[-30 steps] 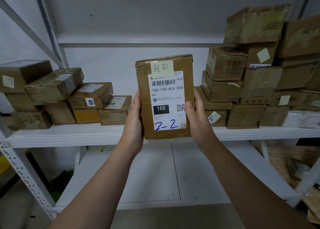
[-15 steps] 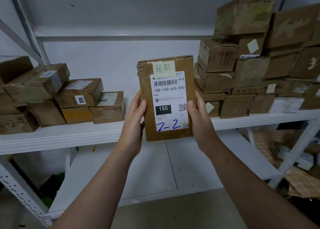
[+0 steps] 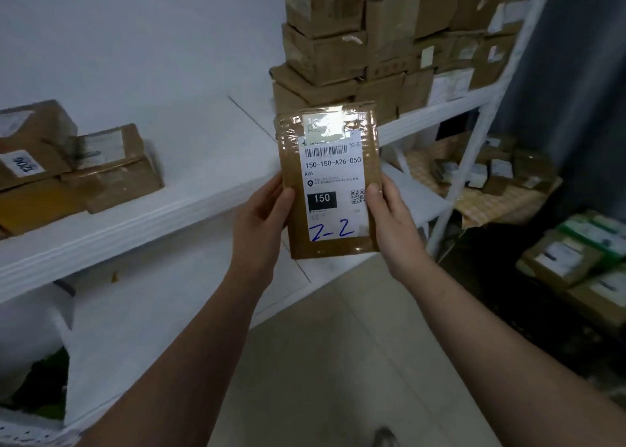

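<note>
The brown parcel [image 3: 330, 175] was upright in the air, in front of the white shelf [image 3: 135, 223], its label [image 3: 333, 189] facing the camera with a blue handwritten Z-2. The left hand [image 3: 261, 223] had its grip clamped on the parcel's left edge and the right hand [image 3: 393, 223] on the right edge, thumbs on the front. Stacked cartons [image 3: 338, 40] stood on the shelf behind the parcel, and other cartons [image 3: 111, 172] lay well apart at the left.

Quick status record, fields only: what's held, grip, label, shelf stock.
held: brown parcel, upright, label facing the camera
left hand: grips the parcel's left edge, thumb on front
right hand: grips the right edge, thumb on front
label text: printed 150-150-A26-050, blue handwritten Z-2
shelf: white, behind the parcel
stock: stack of boxes at right, loose boxes at left
</note>
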{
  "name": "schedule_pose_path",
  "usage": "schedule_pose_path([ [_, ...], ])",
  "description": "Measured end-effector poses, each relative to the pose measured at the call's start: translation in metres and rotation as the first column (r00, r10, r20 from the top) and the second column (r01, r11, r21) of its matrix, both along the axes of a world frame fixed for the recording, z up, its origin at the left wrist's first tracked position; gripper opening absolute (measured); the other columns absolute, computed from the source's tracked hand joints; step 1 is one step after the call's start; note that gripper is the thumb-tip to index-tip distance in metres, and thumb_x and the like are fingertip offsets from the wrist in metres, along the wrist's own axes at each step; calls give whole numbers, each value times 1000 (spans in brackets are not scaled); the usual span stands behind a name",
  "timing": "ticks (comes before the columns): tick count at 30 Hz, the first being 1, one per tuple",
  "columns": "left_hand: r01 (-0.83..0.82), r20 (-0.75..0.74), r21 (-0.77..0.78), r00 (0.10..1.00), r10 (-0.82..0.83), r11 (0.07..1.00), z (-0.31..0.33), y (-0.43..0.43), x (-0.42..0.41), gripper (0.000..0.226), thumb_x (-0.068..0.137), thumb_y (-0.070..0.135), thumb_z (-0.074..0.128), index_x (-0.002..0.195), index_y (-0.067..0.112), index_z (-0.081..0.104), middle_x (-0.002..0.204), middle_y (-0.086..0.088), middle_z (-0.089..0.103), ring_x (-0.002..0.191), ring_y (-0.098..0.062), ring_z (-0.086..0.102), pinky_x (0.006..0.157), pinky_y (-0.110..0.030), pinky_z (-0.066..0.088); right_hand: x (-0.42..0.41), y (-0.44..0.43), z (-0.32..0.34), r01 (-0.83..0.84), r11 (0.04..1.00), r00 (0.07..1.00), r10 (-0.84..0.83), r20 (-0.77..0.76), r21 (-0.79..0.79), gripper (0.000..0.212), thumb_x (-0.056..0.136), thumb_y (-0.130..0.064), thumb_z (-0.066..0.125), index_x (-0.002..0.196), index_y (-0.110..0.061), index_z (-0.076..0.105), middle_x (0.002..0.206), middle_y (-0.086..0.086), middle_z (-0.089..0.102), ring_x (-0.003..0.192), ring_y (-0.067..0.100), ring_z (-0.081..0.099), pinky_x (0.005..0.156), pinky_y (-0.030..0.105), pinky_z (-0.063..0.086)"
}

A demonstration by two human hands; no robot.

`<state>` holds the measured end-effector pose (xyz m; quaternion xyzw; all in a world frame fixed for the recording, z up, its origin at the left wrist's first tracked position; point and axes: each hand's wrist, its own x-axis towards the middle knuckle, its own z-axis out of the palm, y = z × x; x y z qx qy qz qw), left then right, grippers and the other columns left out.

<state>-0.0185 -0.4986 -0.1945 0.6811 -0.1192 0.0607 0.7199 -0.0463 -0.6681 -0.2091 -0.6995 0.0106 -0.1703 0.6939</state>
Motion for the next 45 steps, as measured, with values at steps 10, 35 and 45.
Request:
schedule_pose_path([
  [10,438,-66,124,899,-433,891,-33,-145,-62,40,95,5,53,125,31,54,104,24,69,100,2,65,76,-13,51,-117,-119,-47,421,904,905,-414,-102,68,38,101,-40,43,137,-29,49,120,-12,65,110,3,61,99,33,48],
  [35,852,-347,92,513,-785,516,-117,-602,-238,55,88,12,67,137,29,48,108,17,65,93,8,64,68,-12,51,-369,-500,-114,803,594,580,-756,-302,56,30,103,-34,39,124,-25,58,109,-12,70,101,4,66,77,16,50],
  [45,924,-423,204,381,-822,323,-143,-796,-180,39,96,25,56,123,49,43,106,24,63,98,-2,65,82,-30,54,-321,-667,-132,837,532,531,-738,-417,127,54,89,-36,64,137,-29,39,119,-6,66,100,10,69,86,29,57],
])
